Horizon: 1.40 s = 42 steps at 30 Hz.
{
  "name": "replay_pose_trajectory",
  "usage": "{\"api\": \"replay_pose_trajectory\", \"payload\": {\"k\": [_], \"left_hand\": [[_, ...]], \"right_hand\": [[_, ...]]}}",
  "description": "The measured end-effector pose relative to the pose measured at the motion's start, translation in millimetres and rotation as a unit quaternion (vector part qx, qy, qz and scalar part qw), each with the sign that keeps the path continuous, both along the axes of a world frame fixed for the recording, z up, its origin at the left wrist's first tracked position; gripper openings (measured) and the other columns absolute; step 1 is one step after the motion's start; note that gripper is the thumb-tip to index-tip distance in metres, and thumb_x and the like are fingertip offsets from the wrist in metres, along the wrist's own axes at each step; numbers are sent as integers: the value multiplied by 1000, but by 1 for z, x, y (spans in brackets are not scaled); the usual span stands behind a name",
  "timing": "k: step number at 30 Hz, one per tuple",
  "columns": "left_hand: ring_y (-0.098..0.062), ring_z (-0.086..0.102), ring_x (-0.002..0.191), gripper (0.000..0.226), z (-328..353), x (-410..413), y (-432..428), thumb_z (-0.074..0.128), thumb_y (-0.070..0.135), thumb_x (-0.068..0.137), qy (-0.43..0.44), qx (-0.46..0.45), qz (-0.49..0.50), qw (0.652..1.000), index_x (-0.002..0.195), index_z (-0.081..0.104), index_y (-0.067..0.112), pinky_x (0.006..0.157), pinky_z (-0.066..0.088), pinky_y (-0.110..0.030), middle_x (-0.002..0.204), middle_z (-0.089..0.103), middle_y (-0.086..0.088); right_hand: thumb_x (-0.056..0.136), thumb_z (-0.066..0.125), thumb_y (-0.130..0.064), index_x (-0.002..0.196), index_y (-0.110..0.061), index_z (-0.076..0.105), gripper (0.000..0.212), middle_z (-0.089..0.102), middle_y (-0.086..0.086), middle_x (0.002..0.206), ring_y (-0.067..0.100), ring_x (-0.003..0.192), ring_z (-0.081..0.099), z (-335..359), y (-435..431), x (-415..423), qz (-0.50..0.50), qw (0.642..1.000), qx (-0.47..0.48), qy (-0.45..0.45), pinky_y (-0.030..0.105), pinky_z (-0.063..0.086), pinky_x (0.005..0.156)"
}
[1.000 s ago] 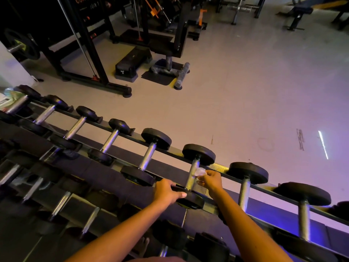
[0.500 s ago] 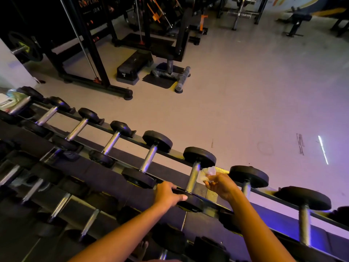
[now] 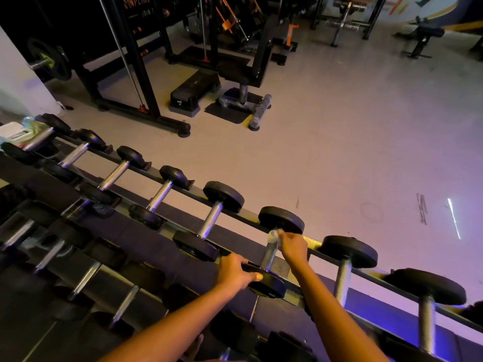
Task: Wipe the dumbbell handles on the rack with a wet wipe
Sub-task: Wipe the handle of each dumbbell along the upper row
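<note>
Since the R hand is back from the side, pressing the wet wipe, pinched in curled fingers, onto the dumbbell handle top on the rack, L hand fingers still wrapping the near head, this handle prob isn't done yet.

The wet wipe is a small, pale, crumpled wad pinched in the fingers of the right hand. It is pressed to the upper end of a dumbbell handle, just below the far black head. The handle is a bright steel bar that slants down from those fingers to the near black head, whose rim the fingers of the left hand grip. This dumbbell lies across the dark, sloping rack. Like dumbbells sit in a row to the left of the left fingers and to the right of the right fingers.
</note>
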<state>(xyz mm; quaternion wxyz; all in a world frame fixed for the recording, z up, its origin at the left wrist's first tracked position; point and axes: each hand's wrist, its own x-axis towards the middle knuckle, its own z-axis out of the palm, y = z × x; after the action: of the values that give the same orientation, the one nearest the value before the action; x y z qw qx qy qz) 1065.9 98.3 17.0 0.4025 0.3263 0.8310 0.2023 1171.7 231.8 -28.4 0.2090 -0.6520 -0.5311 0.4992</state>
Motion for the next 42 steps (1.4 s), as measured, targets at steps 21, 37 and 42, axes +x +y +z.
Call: {"api": "replay_pose_trajectory", "payload": {"k": [21,37,42], "left_hand": [[-15,60,109,50,1,1,-1,80,34,76,-3,-5,3,1000,120,65,15,78,41,-17,119,65,-2],[-18,60,109,55,-2,0,-1,82,38,72,-1,-2,8,1000,119,65,15,84,47,-23,120,64,-4],[-16,60,109,52,-3,0,-1,81,35,74,-6,0,8,1000,119,66,15,80,43,-18,118,65,-3]], "right_hand": [[93,62,-13,108,-3,70,20,69,11,100,12,75,56,4,2,1,11,993,109,-53,24,44,71],[87,66,-6,79,-10,73,11,70,10,79,17,69,63,-9,-14,22,-3,995,82,-64,37,59,72],[90,66,-14,94,-5,74,12,66,6,81,17,72,60,-1,3,-2,-15,994,90,-67,27,48,68]]}}
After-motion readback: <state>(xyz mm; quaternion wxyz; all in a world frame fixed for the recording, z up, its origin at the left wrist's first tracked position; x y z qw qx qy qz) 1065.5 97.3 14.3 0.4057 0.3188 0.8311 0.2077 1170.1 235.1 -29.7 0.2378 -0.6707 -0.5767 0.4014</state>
